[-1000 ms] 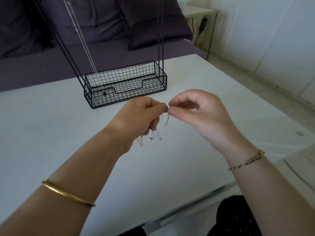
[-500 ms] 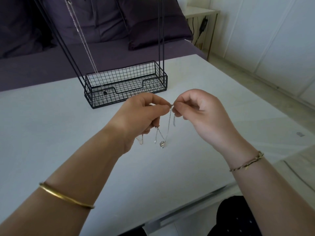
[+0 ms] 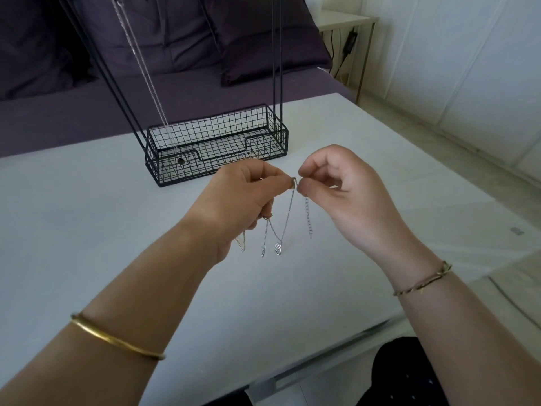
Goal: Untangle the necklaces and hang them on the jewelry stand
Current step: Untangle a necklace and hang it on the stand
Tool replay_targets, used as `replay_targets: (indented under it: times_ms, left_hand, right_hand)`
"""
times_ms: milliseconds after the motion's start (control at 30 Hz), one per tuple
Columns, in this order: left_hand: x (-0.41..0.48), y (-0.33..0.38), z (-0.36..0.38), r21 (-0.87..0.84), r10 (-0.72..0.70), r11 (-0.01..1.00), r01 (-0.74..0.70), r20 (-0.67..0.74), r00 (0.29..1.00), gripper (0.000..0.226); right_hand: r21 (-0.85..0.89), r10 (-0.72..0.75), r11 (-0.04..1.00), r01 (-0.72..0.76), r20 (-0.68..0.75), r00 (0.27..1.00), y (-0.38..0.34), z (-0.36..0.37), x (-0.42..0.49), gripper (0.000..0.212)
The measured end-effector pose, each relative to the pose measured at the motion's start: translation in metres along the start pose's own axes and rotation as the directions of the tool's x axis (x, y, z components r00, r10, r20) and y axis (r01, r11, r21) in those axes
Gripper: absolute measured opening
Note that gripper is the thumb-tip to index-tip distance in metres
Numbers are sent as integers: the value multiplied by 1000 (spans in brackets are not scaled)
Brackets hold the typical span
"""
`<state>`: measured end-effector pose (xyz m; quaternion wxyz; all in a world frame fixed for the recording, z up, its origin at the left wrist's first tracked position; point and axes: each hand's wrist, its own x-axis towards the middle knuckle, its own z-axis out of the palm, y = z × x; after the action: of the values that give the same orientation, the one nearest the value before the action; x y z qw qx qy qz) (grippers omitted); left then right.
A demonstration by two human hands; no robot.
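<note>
Upright black wire jewelry stand (image 3: 187,171): mesh basket base, thin rods rising out of view. One long silver chain necklace (image 3: 140,63) hangs from it, its dark pendant low in the basket's left end. In front of the stand, tangled thin silver necklaces (image 3: 288,212) are held aloft, with loops, a small pendant and an extender chain dangling.

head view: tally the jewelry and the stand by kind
Black wire jewelry stand: 1
Silver chain necklace hanging from it: 1
Bunch of tangled silver chains, pinched by left hand and right hand: 1
Bracelets: 2 (plain gold bangle, twisted gold bracelet)
Total: 5
</note>
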<state>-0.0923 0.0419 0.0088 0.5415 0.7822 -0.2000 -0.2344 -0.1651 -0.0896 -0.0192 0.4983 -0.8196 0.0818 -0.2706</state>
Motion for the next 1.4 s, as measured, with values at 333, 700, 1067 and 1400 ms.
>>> replay_targets:
  times_ms: [333, 700, 1067, 1400]
  left_hand:
    - [-1, 0, -1, 44, 25, 999, -26, 28, 999, 12]
    - [-2, 1, 1, 91, 131, 988, -126, -53, 990, 5]
    - [-9, 6, 9, 481, 421, 818, -315, -129, 898, 12]
    - [-6, 7, 13, 494, 476, 781, -381, -77, 876, 17]
  right_hand:
    - [-272, -197, 944, 185, -15, 980, -2, -2, 1, 10]
    - [-192, -68, 979, 65, -7, 998, -5, -1, 2, 14]
    - [-69, 64, 996, -64, -4, 998, -11, -1, 0, 13]
    - [4, 129, 992, -129, -7, 992, -13, -2, 0, 16]
